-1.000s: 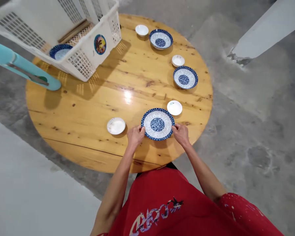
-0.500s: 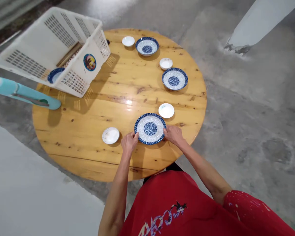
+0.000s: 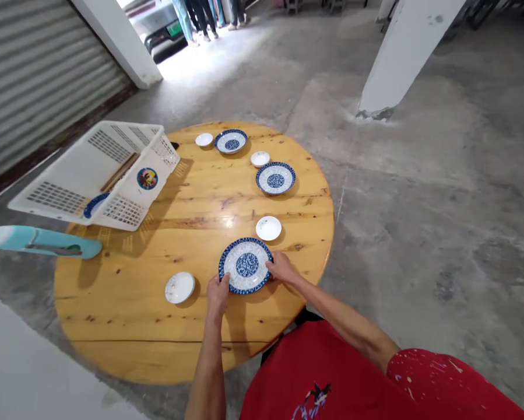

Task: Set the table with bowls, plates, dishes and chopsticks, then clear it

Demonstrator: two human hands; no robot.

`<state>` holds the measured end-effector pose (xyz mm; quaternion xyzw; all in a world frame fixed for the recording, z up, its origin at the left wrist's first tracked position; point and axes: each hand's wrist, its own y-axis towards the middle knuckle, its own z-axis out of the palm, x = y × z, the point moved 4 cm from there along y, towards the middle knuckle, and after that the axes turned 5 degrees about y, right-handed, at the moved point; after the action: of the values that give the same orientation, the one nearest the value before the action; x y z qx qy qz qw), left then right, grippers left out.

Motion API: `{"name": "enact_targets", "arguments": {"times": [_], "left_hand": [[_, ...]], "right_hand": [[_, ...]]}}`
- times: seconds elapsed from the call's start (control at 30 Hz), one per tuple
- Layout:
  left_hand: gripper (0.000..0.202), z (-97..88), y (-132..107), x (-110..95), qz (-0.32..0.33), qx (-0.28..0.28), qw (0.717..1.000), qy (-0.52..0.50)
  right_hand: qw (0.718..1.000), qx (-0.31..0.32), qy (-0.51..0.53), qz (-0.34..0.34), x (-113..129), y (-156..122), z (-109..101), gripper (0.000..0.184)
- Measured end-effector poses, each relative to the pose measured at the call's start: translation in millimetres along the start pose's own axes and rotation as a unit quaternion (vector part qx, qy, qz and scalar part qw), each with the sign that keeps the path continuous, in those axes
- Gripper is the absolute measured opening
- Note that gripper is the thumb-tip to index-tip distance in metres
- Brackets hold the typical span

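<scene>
A round plate (image 3: 246, 265) with a blue rim and a blue patterned centre is at the near side of the wooden table (image 3: 192, 233). My left hand (image 3: 218, 293) grips its left edge, thumb on top of the rim. On the right edge, my right hand (image 3: 282, 268) grips it the same way. The undersides of both hands are hidden, and I cannot tell whether the plate rests on the wood. Just beyond it lies a small white dish (image 3: 268, 228). Another small white dish (image 3: 180, 287) sits left of my left hand.
Two more blue-rimmed plates (image 3: 275, 178) and two small white dishes (image 3: 260, 158) stand toward the far side. A white plastic basket (image 3: 133, 198), holding a blue-rimmed plate, is at the left, with a turquoise thermos (image 3: 47, 241) before it. People's legs (image 3: 200, 17) show far off.
My view has tipped upward, so the table sits lower and the doorway with people's legs now shows. Both hands keep hold of the plate, which stays near the same dishes.
</scene>
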<state>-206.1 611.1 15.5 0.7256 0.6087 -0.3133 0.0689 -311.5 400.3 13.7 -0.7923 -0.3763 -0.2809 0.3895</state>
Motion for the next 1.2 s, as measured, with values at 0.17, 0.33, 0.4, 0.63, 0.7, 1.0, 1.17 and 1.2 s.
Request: {"name": "enact_targets", "arguments": {"times": [0.17,0.33,0.4,0.63,0.7,1.0,1.17,1.2], "left_hand": [[0.039,9.7,-50.2,2.0,-0.008,0.006,1.0,-0.013],[0.044,34.0,-95.7,-14.4,0.02,0.035,0.999,0.008],[0.043,45.1,-102.8,-27.0,0.044,0.056,0.997,0.002],[0.043,71.7,-100.8,-73.5,0.127,0.121,0.983,-0.049],[0.042,72.8,-99.3,-81.9,0.135,0.126,0.981,-0.054],[0.038,98.7,-86.5,-145.8,0.149,0.1,0.983,-0.045],[0.037,159.8,-81.7,-222.9,0.128,0.107,0.984,-0.065],[0.037,173.0,-82.7,-240.2,0.122,0.105,0.984,-0.07]], "right_hand": [[0.999,-0.013,0.034,-0.012,-35.0,-37.9,-1.6,0.013],[0.987,-0.042,0.153,0.01,-84.6,-89.2,-13.0,0.011],[0.98,-0.062,0.187,0.03,-100.1,-107.0,-21.2,0.013],[0.964,-0.194,0.166,0.069,-123.5,-147.5,-53.2,0.024],[0.962,-0.202,0.166,0.076,-123.0,-151.7,-58.6,0.027],[0.96,-0.183,0.195,0.08,-153.0,-125.8,-106.5,0.023],[0.966,-0.197,0.154,0.066,-200.3,-96.7,-195.8,0.026],[0.968,-0.197,0.145,0.062,-209.8,-92.0,-217.5,0.026]]}}
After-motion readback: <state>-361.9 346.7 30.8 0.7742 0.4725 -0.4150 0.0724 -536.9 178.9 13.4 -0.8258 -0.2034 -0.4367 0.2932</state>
